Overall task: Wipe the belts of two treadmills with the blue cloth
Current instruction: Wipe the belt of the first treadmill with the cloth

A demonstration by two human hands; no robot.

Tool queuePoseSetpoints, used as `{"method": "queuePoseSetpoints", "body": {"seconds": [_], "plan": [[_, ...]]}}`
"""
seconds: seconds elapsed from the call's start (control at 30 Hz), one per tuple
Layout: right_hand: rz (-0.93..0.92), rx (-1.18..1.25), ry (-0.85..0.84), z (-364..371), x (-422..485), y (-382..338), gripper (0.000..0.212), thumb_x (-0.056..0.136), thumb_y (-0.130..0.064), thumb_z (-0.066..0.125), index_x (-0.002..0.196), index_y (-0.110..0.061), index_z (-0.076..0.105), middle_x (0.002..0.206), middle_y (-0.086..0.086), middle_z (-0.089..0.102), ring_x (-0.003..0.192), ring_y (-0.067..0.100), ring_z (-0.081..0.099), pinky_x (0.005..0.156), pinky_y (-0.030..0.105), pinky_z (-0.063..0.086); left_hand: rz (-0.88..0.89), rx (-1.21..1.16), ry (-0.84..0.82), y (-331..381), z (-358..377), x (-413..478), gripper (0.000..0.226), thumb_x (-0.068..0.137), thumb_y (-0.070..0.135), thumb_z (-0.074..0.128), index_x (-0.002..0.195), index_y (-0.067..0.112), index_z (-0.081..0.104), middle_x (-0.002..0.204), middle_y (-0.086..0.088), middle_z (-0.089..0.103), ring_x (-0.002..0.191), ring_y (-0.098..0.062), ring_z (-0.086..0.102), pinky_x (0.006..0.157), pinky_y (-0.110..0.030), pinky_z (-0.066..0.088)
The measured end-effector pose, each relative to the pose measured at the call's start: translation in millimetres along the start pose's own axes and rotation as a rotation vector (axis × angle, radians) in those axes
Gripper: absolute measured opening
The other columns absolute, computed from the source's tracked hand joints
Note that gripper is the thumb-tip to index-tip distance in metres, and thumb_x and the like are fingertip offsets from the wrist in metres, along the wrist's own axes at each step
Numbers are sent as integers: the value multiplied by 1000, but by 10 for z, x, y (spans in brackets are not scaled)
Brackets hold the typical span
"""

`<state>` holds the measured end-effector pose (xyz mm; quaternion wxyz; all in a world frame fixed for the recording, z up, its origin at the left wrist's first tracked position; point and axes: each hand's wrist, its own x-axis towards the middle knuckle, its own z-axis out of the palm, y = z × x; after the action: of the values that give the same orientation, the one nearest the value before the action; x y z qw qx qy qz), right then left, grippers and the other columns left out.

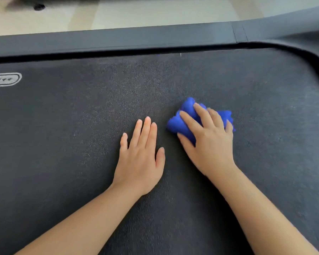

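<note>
The dark textured treadmill belt fills most of the view. A bunched blue cloth lies on it right of centre. My right hand lies on top of the cloth, its fingers spread and bent over the folds, pressing it onto the belt. My left hand lies flat on the belt just left of the cloth, fingers straight and together, holding nothing.
The grey side rail of the treadmill runs along the far edge of the belt, curving round at the right. A white arrow logo is printed on the belt at the left. Pale floor lies beyond the rail.
</note>
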<state>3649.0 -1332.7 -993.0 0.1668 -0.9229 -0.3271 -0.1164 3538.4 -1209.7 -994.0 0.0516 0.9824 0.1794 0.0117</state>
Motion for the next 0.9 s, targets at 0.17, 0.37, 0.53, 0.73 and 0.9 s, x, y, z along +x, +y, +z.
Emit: {"method": "queuePoseSetpoints", "body": {"seconds": [0.17, 0.37, 0.53, 0.73, 0.9], "plan": [[-17, 18, -35, -367, -933, 16, 46, 81, -47, 44, 117, -27, 65, 130, 8, 56, 112, 34, 55, 81, 55, 43, -13, -31, -91, 13, -54, -3, 75, 82, 48, -2, 149, 16, 3, 157, 3, -8, 143, -13, -10, 114, -44, 1], [139, -52, -88, -32, 162, 121, 47, 86, -45, 54, 130, -30, 53, 144, 5, 41, 124, 33, 41, 91, 56, 31, -44, -27, -107, 17, -53, -5, 63, 97, 42, 24, 149, 17, 0, 156, 3, -12, 142, -11, -13, 115, -43, -1], [212, -89, 21, 75, 68, -23, 43, 84, -38, 57, 125, -24, 57, 138, 9, 47, 121, 35, 45, 89, 55, 34, -22, -61, -74, -28, -24, -5, 65, 95, 45, 27, 149, 16, 4, 157, 2, -7, 143, -13, -10, 114, -44, 0], [168, -132, 49, -157, -794, -239, 48, 81, -46, 43, 118, -25, 64, 130, 8, 56, 112, 35, 54, 83, 58, 42, 5, -70, -74, -17, -38, -14, 63, 97, 43, 25, 149, 15, 3, 157, -4, -7, 143, -19, -9, 113, -48, 1], [226, -136, -50, -223, -805, -321, 50, 82, -48, 42, 123, -26, 60, 134, 6, 53, 117, 34, 51, 86, 60, 40, 147, -8, -21, -1, -71, -66, 56, 99, 35, 21, 149, 18, 4, 157, -4, -4, 143, -24, -9, 109, -58, 1]]}}
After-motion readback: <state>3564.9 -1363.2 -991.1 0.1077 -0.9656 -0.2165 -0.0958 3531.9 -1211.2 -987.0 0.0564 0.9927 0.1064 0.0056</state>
